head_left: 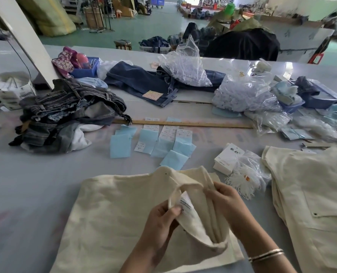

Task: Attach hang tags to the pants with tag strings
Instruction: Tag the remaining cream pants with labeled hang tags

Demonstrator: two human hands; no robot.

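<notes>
Cream pants lie flat on the table in front of me, with the waistband turned open at the right. My left hand pinches the waistband edge together with a white sewn-in label. My right hand grips the other side of the waistband and holds it apart. A stack of white hang tags stands just behind, next to a clear bag of white tag strings.
A pile of cream pants lies at the right. Blue and white paper slips and a wooden ruler lie mid-table. Heaped denim garments sit left, dark jeans and plastic bags further back.
</notes>
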